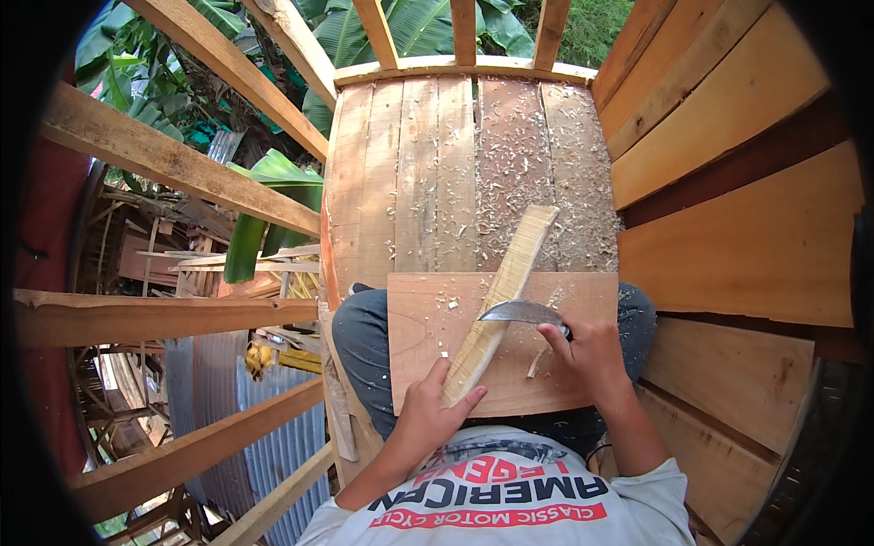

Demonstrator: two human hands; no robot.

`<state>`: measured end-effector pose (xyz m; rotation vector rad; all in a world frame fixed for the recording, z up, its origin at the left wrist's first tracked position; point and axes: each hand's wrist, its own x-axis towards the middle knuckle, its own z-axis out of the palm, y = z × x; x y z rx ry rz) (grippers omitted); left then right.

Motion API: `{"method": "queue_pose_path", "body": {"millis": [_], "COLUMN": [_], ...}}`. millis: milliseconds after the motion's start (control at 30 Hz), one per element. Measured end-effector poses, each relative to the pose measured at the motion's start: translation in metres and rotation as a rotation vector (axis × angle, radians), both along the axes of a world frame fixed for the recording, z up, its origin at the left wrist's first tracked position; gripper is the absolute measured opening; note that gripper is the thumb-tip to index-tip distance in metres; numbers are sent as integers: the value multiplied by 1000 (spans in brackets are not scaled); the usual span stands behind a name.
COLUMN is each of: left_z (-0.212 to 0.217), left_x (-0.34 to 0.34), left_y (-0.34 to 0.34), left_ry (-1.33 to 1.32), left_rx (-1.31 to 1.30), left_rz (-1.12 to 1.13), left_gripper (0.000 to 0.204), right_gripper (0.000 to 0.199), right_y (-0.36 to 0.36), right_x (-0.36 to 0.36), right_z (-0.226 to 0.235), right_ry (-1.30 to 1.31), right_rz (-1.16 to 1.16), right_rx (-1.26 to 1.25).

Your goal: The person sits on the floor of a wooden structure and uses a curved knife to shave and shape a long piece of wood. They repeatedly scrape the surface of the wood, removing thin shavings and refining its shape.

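Holding with the left hand (428, 407), closed around it, the near end of a pale wooden strip (508, 278). Gripping firmly with the right hand (590, 357) the handle of a curved knife (521, 312), blade lying across the strip; from above, difficult to tell how deep. Pointing the strip slantwise over a brown board (419, 332) on the legs (360, 338), toward the plank floor (378, 182), with many shavings (583, 196) scattered there.

Left hand (431, 406) and right hand (590, 358) are curled
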<state>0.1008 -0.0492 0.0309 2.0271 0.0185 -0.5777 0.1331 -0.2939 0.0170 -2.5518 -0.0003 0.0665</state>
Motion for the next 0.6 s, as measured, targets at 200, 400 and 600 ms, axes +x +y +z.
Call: {"method": "queue_pose_path", "body": {"millis": [200, 400, 600], "left_z": [-3, -4, -2], "left_x": [-2, -9, -4], "left_y": [1, 0, -4], "left_ry": [22, 16, 44], "left_rx": [3, -39, 16], "left_rz": [31, 75, 46], "left_gripper": [49, 42, 40], "right_gripper": [52, 55, 55], "right_y": [-3, -55, -13], "right_x": [16, 41, 9], "right_z": [-1, -15, 5], "right_ry": [-9, -48, -72], "right_rz": [3, -289, 11], "right_rx": [-118, -111, -99]}}
